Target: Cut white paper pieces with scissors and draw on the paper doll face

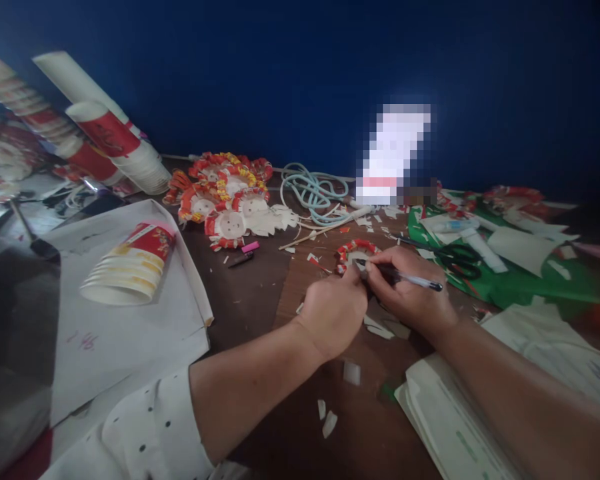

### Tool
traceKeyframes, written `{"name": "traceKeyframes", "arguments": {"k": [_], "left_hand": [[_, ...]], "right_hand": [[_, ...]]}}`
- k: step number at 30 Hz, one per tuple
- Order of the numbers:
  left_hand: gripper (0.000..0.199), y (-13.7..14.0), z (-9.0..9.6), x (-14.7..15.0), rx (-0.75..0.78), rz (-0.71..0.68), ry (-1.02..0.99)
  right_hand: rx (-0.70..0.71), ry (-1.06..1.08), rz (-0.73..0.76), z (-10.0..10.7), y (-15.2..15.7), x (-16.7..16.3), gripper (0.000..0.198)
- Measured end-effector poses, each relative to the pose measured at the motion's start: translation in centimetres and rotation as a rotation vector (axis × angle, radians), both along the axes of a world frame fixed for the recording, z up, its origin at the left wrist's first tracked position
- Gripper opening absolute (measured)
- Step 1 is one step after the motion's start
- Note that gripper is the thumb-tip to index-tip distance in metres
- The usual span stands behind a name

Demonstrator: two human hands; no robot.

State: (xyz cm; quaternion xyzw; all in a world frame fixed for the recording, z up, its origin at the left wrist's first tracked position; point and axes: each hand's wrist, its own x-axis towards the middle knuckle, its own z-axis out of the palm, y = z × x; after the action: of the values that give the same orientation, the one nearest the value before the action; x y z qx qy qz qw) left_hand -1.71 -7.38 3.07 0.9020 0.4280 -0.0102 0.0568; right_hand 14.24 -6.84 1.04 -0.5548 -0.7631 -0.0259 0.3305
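Observation:
My right hand (410, 280) is closed around a pen (423, 283) with a clear barrel and dark end, its tip over a small round paper craft (349, 251) with a red-and-white ruffled rim. My left hand (334, 310) lies close beside it, fingers curled, gripping the craft's near edge. Both hands cover much of the craft. Behind it, to the left, lies a pile of similar paper faces (227, 225) with red, orange and yellow rims. A pink-and-black marker (249, 247) rests on the table in front of the pile.
Stacked paper cups (115, 143) lean at the back left; more cups (137, 263) lie in a white box lid (180, 320). A pale cable (313, 193) coils near a pixelated bright screen (395, 157). Black scissors (455, 260) rest on green sheeting (525, 288). Paper scraps (330, 423) are scattered.

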Motion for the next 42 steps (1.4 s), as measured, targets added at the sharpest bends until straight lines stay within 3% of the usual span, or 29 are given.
{"name": "traceKeyframes", "arguments": {"k": [23,42], "left_hand": [[0.027,0.08,0.20,-0.05,-0.033,-0.010,0.005],[0.033,-0.03,0.13,-0.12,0.001,-0.002,0.034]], "right_hand": [[0.039,0.045,-0.098,0.49,-0.45,0.22,0.007],[0.014,0.054,-0.085,0.42,-0.46,0.23,0.006]]}}
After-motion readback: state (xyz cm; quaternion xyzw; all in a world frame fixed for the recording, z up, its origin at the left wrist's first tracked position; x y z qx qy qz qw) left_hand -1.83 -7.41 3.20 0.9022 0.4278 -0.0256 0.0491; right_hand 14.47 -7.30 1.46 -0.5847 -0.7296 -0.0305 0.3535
